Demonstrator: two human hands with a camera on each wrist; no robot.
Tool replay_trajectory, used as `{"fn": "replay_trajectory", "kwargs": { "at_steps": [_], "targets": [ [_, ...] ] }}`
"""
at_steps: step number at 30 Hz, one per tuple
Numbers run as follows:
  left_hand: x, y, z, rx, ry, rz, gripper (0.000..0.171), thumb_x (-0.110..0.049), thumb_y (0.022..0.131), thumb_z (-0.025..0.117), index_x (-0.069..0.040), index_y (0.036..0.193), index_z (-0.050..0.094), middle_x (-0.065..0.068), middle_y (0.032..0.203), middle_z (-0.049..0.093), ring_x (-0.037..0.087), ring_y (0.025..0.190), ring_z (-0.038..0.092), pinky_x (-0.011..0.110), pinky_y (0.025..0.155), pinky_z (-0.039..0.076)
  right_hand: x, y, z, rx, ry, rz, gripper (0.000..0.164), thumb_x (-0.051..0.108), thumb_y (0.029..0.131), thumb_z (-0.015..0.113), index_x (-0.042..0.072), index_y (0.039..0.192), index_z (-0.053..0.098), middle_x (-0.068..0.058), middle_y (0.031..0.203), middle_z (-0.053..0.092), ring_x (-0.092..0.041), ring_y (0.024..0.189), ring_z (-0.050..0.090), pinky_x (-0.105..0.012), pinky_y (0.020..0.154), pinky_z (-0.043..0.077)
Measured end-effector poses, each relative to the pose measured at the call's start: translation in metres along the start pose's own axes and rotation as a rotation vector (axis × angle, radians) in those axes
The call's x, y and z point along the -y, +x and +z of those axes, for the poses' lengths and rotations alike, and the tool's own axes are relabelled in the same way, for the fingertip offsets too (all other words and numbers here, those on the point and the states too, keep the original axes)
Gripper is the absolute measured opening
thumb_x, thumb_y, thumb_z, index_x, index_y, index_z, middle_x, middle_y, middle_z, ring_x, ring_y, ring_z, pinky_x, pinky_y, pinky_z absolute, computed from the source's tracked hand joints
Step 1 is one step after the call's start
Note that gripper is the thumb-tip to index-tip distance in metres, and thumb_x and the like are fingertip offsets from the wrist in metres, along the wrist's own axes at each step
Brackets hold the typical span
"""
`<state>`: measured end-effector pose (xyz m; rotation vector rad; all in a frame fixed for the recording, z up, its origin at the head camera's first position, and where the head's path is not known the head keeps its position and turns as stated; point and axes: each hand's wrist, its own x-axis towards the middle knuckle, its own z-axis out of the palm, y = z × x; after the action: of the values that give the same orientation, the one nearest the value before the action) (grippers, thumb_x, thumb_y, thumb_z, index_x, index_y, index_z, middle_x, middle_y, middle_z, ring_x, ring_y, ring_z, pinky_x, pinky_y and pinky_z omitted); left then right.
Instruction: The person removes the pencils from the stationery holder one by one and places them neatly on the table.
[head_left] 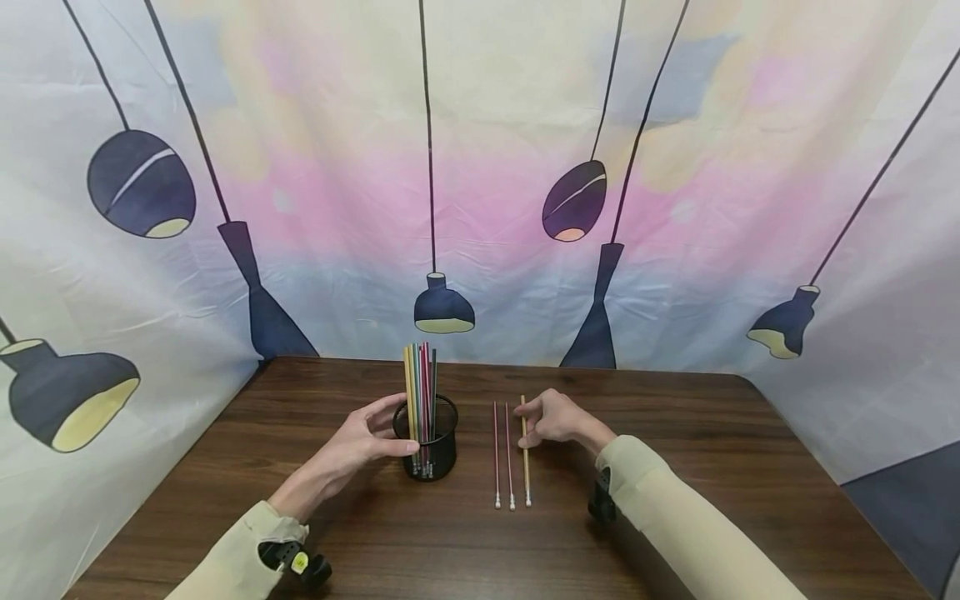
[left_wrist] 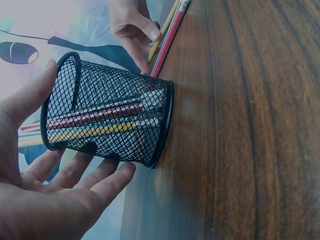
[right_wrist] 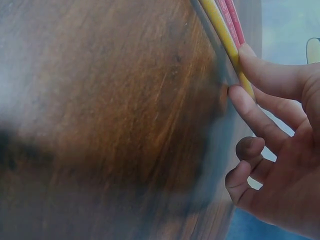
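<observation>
A black mesh pencil cup (head_left: 444, 460) stands on the table, holding several pencils (head_left: 420, 379) in yellow, green, red and dark colours. My left hand (head_left: 360, 437) holds the cup from its left side, thumb at the near side and fingers round the far side. In the left wrist view, white eraser ends (left_wrist: 152, 100) show through the mesh near the cup's base. Right of the cup, two red pencils (head_left: 496, 454) lie side by side, erasers toward me. Beside them my right hand (head_left: 557, 417) pinches a yellow pencil (head_left: 527, 475), its thumb and fingers near the far half.
The dark wooden table (head_left: 420, 542) has its far edge just behind the cup. A fabric backdrop (head_left: 510, 208) printed with hanging lamps rises behind and around it. Black wrist straps sit at both sleeves (head_left: 667, 492).
</observation>
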<state>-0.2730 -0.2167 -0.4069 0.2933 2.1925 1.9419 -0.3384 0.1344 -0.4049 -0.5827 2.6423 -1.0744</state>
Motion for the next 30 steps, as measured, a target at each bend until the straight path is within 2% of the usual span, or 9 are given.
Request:
{"fn": "replay_trajectory", "kwargs": {
  "at_steps": [3, 10, 18, 24, 27, 28, 30],
  "targets": [
    [-0.0001, -0.0004, 0.0002, -0.001, -0.003, 0.0, 0.091, -0.01, 0.086, 0.088, -0.007, 0.162, 0.039, 0.023, 0.154, 0.051, 0.044, 0.139, 0.05, 0.051, 0.108, 0.045, 0.0017, 0.0002, 0.0013, 0.007, -0.015, 0.007, 0.054, 0.002, 0.083, 0.09, -0.007, 0.132, 0.07, -0.007, 0.083, 0.075, -0.012, 0.064, 0.055, -0.028, 0.067, 0.046],
    [-0.0001, -0.0013, 0.0002, 0.003, -0.005, 0.0, 0.089, -0.009, 0.087, 0.086, -0.007, 0.162, 0.038, 0.023, 0.155, 0.05, 0.044, 0.14, 0.05, 0.052, 0.108, 0.045, 0.0037, 0.0012, 0.006, 0.003, -0.037, 0.033, 0.053, 0.003, 0.082, 0.091, -0.006, 0.13, 0.071, -0.001, 0.067, 0.068, -0.011, 0.058, 0.053, -0.027, 0.065, 0.045],
    [0.0005, 0.0, -0.0003, 0.001, -0.002, 0.006, 0.09, -0.01, 0.086, 0.087, -0.007, 0.162, 0.039, 0.023, 0.155, 0.05, 0.045, 0.139, 0.051, 0.051, 0.107, 0.045, 0.0022, 0.0026, 0.0066, -0.008, -0.032, 0.03, 0.051, 0.005, 0.083, 0.09, -0.006, 0.129, 0.072, -0.002, 0.067, 0.067, -0.011, 0.058, 0.05, -0.027, 0.066, 0.043],
    [0.0012, 0.0003, 0.0008, 0.001, -0.004, 0.007, 0.09, -0.01, 0.086, 0.087, -0.007, 0.162, 0.039, 0.024, 0.154, 0.051, 0.045, 0.138, 0.051, 0.05, 0.106, 0.046, -0.0002, 0.0016, 0.0056, 0.004, -0.017, -0.003, 0.04, 0.002, 0.084, 0.088, -0.01, 0.12, 0.075, -0.01, 0.077, 0.074, -0.01, 0.058, 0.049, -0.027, 0.069, 0.043],
    [0.0011, 0.0001, 0.0009, 0.0, -0.001, -0.001, 0.09, -0.011, 0.086, 0.087, -0.008, 0.162, 0.039, 0.023, 0.154, 0.051, 0.045, 0.138, 0.051, 0.051, 0.107, 0.045, -0.0012, 0.0018, 0.0057, 0.009, -0.016, -0.016, 0.04, 0.001, 0.085, 0.087, -0.01, 0.12, 0.074, -0.007, 0.075, 0.073, -0.01, 0.059, 0.049, -0.027, 0.07, 0.044],
    [0.0011, 0.0, 0.0007, 0.0, 0.0, -0.002, 0.09, -0.011, 0.086, 0.087, -0.008, 0.162, 0.039, 0.023, 0.154, 0.051, 0.045, 0.138, 0.051, 0.052, 0.108, 0.045, -0.0015, 0.002, 0.0059, 0.011, -0.01, -0.016, 0.046, 0.0, 0.085, 0.087, -0.01, 0.127, 0.072, -0.005, 0.068, 0.07, -0.011, 0.057, 0.049, -0.028, 0.069, 0.043],
    [0.001, -0.0002, 0.0005, -0.002, -0.001, -0.005, 0.09, -0.012, 0.086, 0.088, -0.009, 0.162, 0.039, 0.022, 0.154, 0.051, 0.044, 0.138, 0.052, 0.053, 0.108, 0.044, -0.0016, 0.0022, 0.0062, 0.01, -0.012, -0.016, 0.047, 0.0, 0.085, 0.087, -0.01, 0.127, 0.071, -0.002, 0.067, 0.068, -0.011, 0.057, 0.049, -0.027, 0.068, 0.043]
  ]
}}
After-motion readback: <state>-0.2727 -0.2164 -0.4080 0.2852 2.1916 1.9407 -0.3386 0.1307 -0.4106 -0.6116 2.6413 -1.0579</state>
